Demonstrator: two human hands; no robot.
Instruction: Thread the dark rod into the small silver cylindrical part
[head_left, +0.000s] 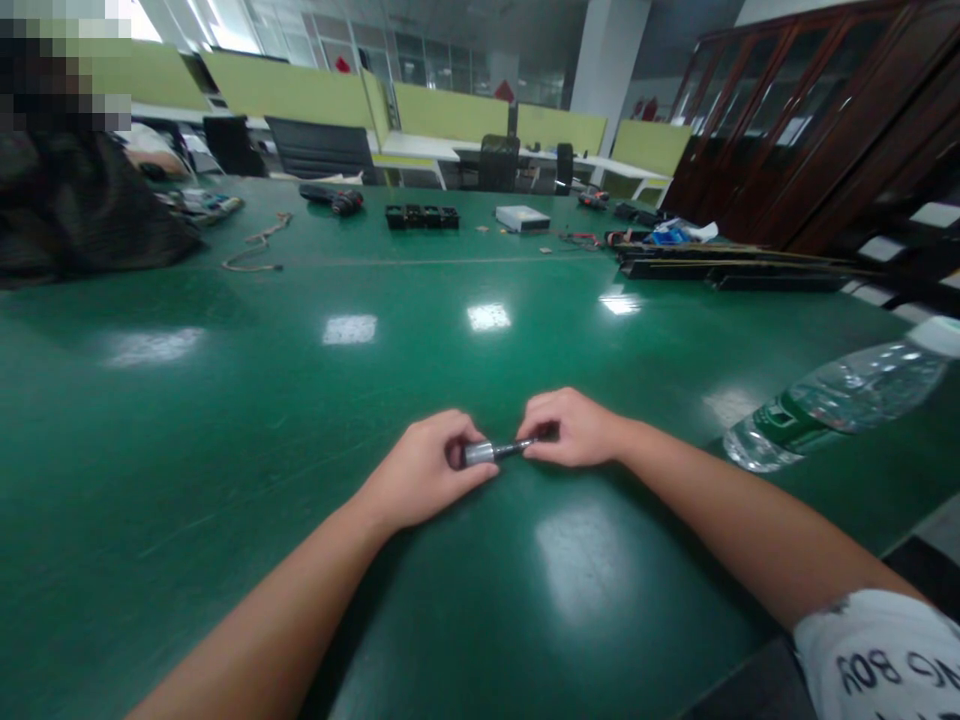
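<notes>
Just above the green table, a small tool-like piece, a silver cylinder [478, 454] with a thin dark shaft [513, 448], lies level between my hands; its exact kind is unclear. My left hand [431, 470] is closed around the silver cylinder, thumb along the near side. At the other end, the thumb and fingers of my right hand [570, 430] pinch the tip of the dark shaft. The fingers partly hide both ends of the piece.
On the right lies a clear plastic bottle [825, 405] near my right forearm. Across the green table [225, 440] are a power drill [334, 199], black blocks [422, 217], a white box [523, 219], a cord [259, 243] and black bars [750, 268]. A person [82, 200] is at far left.
</notes>
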